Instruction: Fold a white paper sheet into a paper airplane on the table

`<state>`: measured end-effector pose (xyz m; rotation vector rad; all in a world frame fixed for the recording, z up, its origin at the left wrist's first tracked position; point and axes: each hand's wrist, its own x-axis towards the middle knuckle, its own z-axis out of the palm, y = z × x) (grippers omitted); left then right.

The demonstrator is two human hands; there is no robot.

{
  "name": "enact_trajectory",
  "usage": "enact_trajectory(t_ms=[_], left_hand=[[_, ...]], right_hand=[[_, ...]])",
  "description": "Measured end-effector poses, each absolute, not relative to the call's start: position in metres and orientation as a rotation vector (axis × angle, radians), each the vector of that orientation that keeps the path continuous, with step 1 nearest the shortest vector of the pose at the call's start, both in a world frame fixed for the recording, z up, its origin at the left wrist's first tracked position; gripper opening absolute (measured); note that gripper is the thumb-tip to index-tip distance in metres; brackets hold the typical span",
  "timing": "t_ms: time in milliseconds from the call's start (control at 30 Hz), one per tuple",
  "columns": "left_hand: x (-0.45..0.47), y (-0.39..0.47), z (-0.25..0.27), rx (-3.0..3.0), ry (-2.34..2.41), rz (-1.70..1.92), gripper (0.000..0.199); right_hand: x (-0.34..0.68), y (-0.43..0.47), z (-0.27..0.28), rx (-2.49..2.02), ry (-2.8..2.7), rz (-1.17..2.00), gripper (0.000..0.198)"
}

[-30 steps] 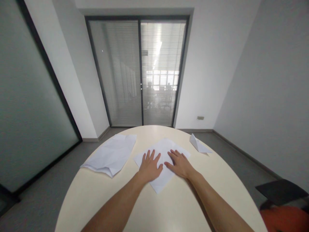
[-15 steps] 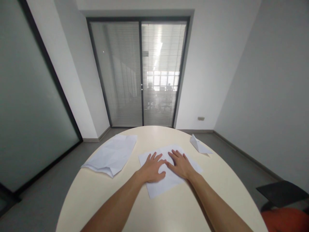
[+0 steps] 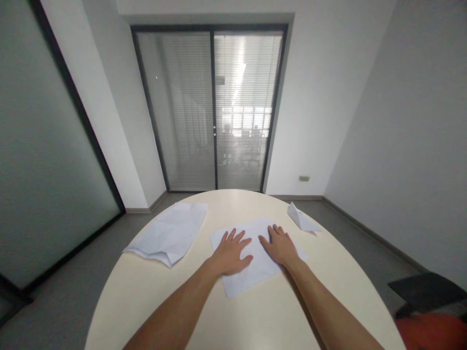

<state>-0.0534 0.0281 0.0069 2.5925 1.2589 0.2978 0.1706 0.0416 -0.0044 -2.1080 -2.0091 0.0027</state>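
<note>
A white sheet of paper (image 3: 250,279) lies flat on the round cream table (image 3: 255,321) in front of me. My left hand (image 3: 231,253) rests on the left part of this sheet, palm down with fingers spread. On its right part lies my right hand (image 3: 280,245), also flat, thumb held apart from the fingers. Parts of the sheet are hidden beneath both hands. Neither hand grips anything.
Creased, crumpled-looking white paper (image 3: 175,228) lies at the table's left edge. A folded paper piece (image 3: 302,221) stands near the right edge. At the lower right are a black chair part (image 3: 426,291) and something red-orange (image 3: 432,330).
My right hand has slid to the right across the sheet, away from my left hand. The left hand has stayed nearly in place.
</note>
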Motion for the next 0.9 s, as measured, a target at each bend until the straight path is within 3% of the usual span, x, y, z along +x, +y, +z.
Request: enact_trajectory(t_ms=[200, 367, 667, 900], left_hand=[[-0.051, 0.034, -0.003, 2.495, 1.584, 0.365, 0.064], [-0.048, 0.040, -0.013, 2.393, 1.871, 0.452, 0.063], [-0.048, 0.039, -0.013, 2.410, 1.913, 0.508, 0.061], [-0.049, 0.036, -0.006, 2.477, 1.892, 0.618, 0.055]], right_hand=[[0.169, 0.039, -0.002, -1.965, -2.055, -0.096, 0.057], [0.164, 0.033, 0.000, -1.913, -2.112, 0.009, 0.063], [0.159, 0.030, 0.000, -1.924, -2.142, 0.084, 0.079], [0.164, 0.032, 0.001, -1.963, -2.057, -0.009, 0.056]])
